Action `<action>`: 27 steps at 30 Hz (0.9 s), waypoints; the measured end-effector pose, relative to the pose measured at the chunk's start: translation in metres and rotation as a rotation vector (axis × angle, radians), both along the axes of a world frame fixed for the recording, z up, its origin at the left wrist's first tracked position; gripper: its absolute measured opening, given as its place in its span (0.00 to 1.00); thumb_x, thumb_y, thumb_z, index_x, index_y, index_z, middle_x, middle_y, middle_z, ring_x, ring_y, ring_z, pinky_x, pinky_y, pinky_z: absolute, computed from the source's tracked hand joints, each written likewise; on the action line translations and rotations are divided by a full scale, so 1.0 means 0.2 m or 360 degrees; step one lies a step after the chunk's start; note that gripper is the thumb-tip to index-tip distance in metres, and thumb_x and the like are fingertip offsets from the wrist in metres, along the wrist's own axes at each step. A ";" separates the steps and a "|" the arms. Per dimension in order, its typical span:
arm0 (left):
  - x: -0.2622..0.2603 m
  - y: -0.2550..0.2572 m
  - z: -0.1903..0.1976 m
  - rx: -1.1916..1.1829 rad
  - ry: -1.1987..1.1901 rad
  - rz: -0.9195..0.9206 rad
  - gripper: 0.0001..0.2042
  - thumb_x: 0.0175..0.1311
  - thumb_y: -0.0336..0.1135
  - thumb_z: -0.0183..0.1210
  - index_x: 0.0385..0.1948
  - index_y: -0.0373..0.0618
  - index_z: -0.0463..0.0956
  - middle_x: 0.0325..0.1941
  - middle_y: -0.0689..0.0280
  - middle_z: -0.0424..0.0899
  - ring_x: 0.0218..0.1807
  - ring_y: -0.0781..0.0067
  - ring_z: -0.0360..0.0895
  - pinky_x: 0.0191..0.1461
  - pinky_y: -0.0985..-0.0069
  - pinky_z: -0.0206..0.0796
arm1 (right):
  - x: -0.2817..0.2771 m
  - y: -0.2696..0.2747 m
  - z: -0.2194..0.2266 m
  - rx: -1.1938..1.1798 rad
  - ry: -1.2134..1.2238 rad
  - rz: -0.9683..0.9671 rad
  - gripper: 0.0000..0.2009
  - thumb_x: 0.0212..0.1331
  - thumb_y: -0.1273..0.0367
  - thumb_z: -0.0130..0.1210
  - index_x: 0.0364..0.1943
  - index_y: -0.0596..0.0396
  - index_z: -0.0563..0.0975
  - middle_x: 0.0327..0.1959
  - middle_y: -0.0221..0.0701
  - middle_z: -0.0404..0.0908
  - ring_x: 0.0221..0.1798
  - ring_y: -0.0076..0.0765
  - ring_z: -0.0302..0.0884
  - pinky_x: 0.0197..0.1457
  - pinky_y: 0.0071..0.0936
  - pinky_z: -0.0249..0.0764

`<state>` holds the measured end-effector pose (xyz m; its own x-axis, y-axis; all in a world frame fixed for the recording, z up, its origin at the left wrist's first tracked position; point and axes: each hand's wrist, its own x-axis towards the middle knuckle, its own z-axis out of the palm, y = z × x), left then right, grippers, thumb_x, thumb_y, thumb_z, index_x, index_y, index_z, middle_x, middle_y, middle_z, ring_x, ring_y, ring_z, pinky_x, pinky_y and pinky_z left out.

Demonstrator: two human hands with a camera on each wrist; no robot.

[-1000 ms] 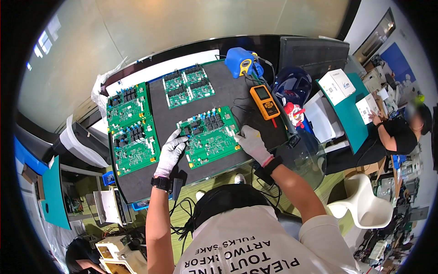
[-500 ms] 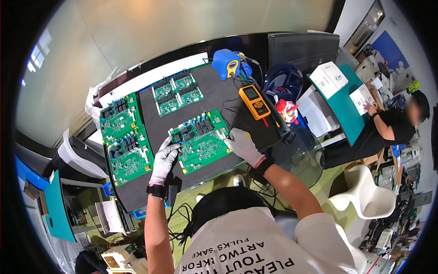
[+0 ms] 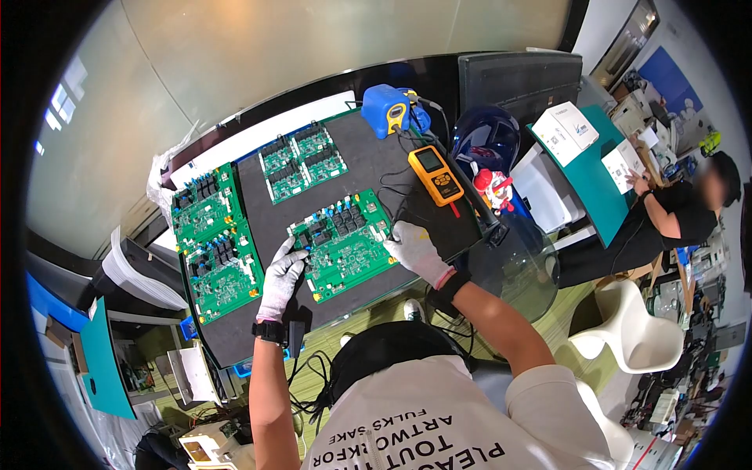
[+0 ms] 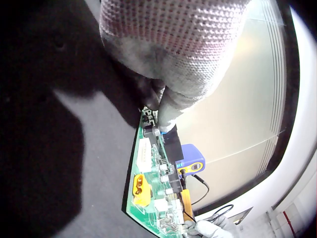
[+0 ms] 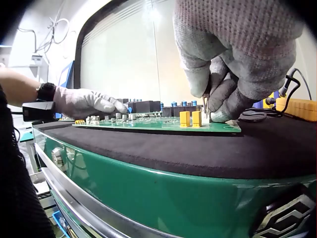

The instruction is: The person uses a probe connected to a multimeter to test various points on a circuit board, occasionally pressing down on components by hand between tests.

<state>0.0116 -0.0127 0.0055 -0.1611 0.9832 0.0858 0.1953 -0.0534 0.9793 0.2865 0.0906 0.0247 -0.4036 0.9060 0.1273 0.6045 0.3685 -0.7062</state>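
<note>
Two gloved hands were on the centre circuit board point(image 3: 342, 244), which lay flat on the black mat point(image 3: 376, 157) near the table's front edge. Left hand point(image 3: 280, 276) sat at the board's left edge, fingertips point(image 4: 166, 119) curled onto a black component there, steadying it. Right hand point(image 3: 415, 249) was at the right edge, fingers bent round a thin metal probe tip point(image 5: 205, 104) set down just beside two yellow connectors point(image 5: 190, 118).

Step in hand looked like probing or checking a point on the board. Orange multimeter point(image 3: 433, 175) lay just behind the right hand with leads trailing; blue soldering station point(image 3: 389, 110) further back. Couldn't tell from these views whether the tip was actually touching a pad.

Next move would call for keeping the board pinned with the left hand, holding the tip steady on one contact, not bridging to the yellow connectors.

More green boards point(image 3: 207, 239) lay at the mat's left, well apart.
</note>
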 end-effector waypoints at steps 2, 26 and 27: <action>0.00 0.00 0.01 -0.0025 -0.0008 -0.0003 0.09 0.56 0.22 0.53 0.39 0.36 0.76 0.62 0.57 0.62 0.52 0.72 0.69 0.55 0.79 0.60 | 0.00 0.00 0.03 -0.0094 -0.0054 0.0009 0.11 0.45 0.68 0.57 0.23 0.60 0.69 0.22 0.44 0.72 0.30 0.51 0.72 0.33 0.41 0.66; -0.01 0.01 -0.01 -0.0027 0.0015 -0.0031 0.09 0.57 0.24 0.53 0.39 0.37 0.77 0.61 0.58 0.62 0.52 0.72 0.69 0.55 0.79 0.59 | 0.06 -0.04 0.06 -0.0191 0.0044 -0.0156 0.18 0.44 0.62 0.62 0.19 0.61 0.67 0.16 0.39 0.69 0.21 0.38 0.66 0.28 0.32 0.64; -0.01 0.01 -0.01 0.0011 0.0063 -0.0036 0.09 0.56 0.23 0.53 0.38 0.37 0.77 0.61 0.57 0.63 0.51 0.72 0.70 0.53 0.79 0.61 | 0.06 -0.05 0.06 -0.0209 0.0069 -0.0158 0.18 0.44 0.62 0.62 0.19 0.61 0.67 0.16 0.38 0.69 0.20 0.37 0.66 0.27 0.32 0.64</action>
<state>0.0092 -0.0115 0.0040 -0.1354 0.9859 0.0984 0.2327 -0.0649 0.9704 0.2988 0.0814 0.0361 -0.3082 0.9511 0.0203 0.6014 0.2113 -0.7705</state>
